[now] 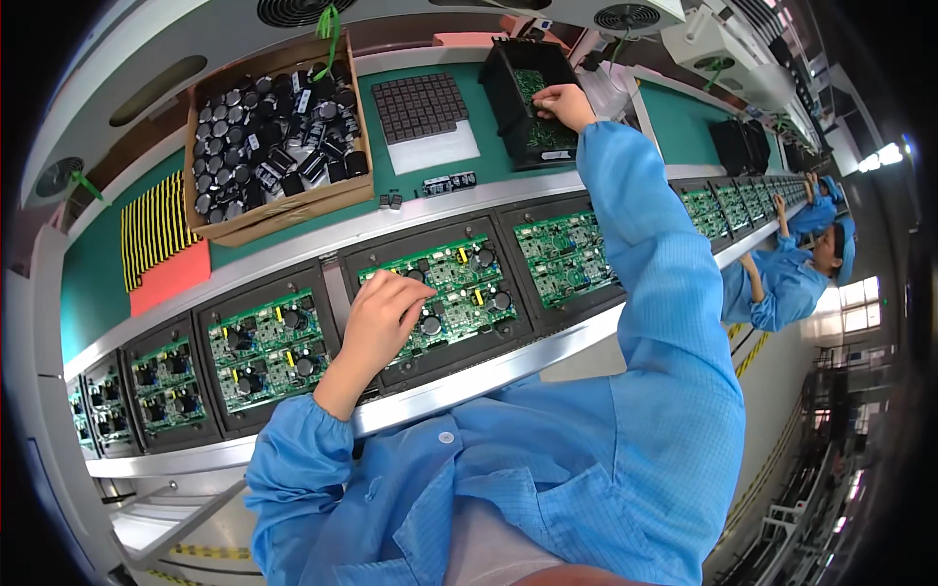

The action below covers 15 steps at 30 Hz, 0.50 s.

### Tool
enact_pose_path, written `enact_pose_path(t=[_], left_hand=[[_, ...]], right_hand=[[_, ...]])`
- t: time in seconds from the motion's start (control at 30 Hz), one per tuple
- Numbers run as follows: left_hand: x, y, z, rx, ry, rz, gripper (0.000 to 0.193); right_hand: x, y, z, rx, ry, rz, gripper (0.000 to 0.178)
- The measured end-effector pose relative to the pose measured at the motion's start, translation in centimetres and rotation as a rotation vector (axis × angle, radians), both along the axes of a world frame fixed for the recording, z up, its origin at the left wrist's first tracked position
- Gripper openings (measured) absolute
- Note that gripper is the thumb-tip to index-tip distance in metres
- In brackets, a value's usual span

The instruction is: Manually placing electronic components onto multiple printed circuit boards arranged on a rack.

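Observation:
My left hand (pixel 384 314) is over the left part of a green circuit board panel (pixel 454 293) in a black carrier frame (pixel 523 322). Its fingers are curled and drawn together; whatever they may hold is hidden. Round black capacitors and yellow parts stand on this panel. At the far side of the bench, my right arm reaches out to a black bin (pixel 500 98) with small green boards (pixel 549 137) inside. Over these boards my right hand (pixel 567 105) has its fingertips pinched together, and what lies between them is too small to name.
A cardboard box (pixel 283 215) of black capacitors stands back left, beside yellow-and-black strips (pixel 156 230). Dark square blocks (pixel 420 105) lie on a white sheet (pixel 435 148). More carriers line the rail on both sides. Co-workers in blue (pixel 782 278) sit at the right.

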<state>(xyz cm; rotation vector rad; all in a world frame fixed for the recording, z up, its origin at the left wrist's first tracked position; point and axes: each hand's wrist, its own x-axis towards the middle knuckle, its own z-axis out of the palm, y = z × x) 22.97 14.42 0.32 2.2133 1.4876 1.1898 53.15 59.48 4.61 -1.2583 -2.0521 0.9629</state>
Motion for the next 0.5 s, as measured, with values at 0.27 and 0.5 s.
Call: enact_pose_path(t=[0.27,0.5], left_hand=[[0.3,-0.7,0.7,0.041,-0.025,0.052,0.019],[1.5,-1.0,1.8,0.048,-0.316,0.035,0.031]], right_hand=[[-0.9,-8.6,2.5,0.136,0.196,-0.209,0.02],[-6.1,-33.3,0.8,-0.263,0.592,0.052,0.03]])
